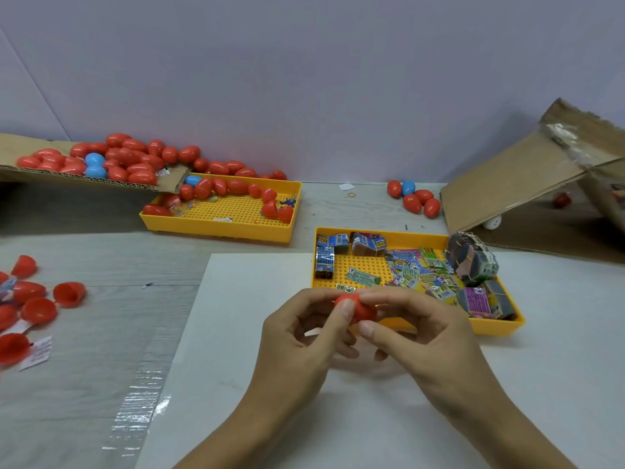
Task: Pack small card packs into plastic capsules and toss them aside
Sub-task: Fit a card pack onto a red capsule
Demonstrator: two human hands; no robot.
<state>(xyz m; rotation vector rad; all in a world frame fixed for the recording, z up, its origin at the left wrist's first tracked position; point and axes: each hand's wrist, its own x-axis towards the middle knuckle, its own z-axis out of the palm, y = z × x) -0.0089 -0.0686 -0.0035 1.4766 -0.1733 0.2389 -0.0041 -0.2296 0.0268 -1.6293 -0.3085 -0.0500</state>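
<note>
Left hand (304,336): gripping the red capsule (358,309) from the left, thumb lying across its near side, fingers curled behind it.
Right hand (429,336): gripping the same capsule from the right, thumb pressing at its lower edge, fingers curling over the top.
Capsule: being held between both hands above the white sheet (236,384), just in front of the near tray (500,328); whether it is fully closed is not showing.
Card packs (411,270): lying loose in the near tray, with banded bundles (471,258) sitting at its right side and blue packs (325,258) at its left.
Far tray (216,226): holding several closed red capsules and 1 blue one along its back edge.
Cardboard flap (20,147): carrying a heap of closed capsules (128,157), mostly red, 2 blue.
Capsule halves (69,294): lying open on the desk (101,258) at the left, beside paper slips (40,352).
Small group (416,198): 4 red capsules and 1 blue sitting on the desk behind the near tray.
Box (514,184): tilting at the right, flap open.
</note>
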